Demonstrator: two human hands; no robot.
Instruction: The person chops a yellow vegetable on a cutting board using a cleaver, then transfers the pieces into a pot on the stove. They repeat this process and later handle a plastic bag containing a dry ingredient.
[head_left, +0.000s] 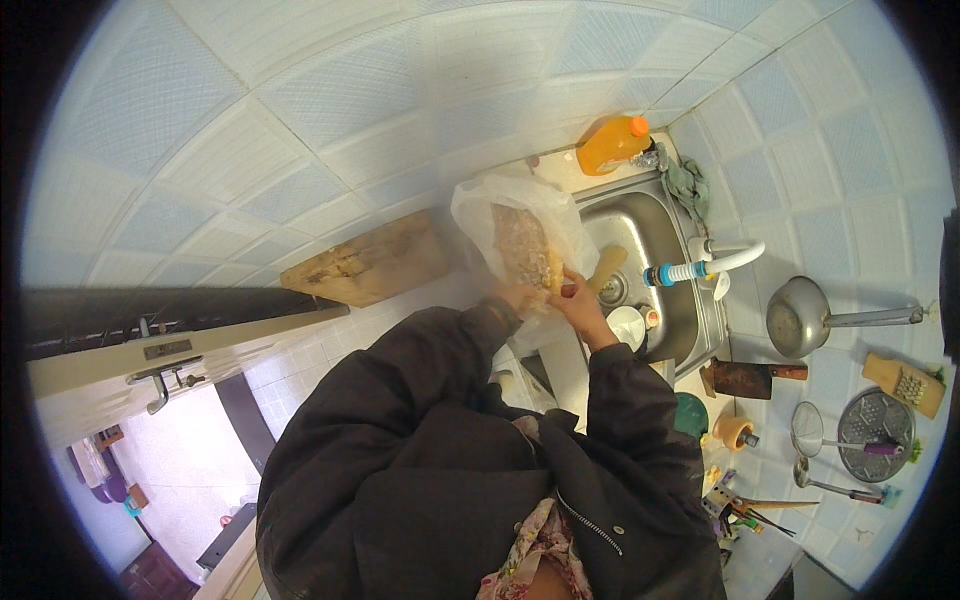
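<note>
Before me, at the left edge of the sink, is a translucent plastic bag (474, 196) holding a brown, lumpy mass (520, 238) with a yellowish edge. My left hand (516, 298) grips the bag's near end, partly lost in haze and crumpled plastic. On the other side, my right hand (583, 306) pinches the bag's near right edge between thumb and fingers. The stainless steel sink (679, 330) lies just right of the bag. In its basin are a pale, elongated object (609, 264) beside the drain, a white bowl (627, 327) and a small cup-like item (651, 316).
A white faucet (739, 256) with a blue-ringed hose hangs over the basin. An orange bottle (611, 146) and a grey-green cloth (684, 184) stand behind it. Saucepan (798, 316), cleaver (741, 378) and grater (904, 384) line the right wall. A wooden board (367, 259) is at left.
</note>
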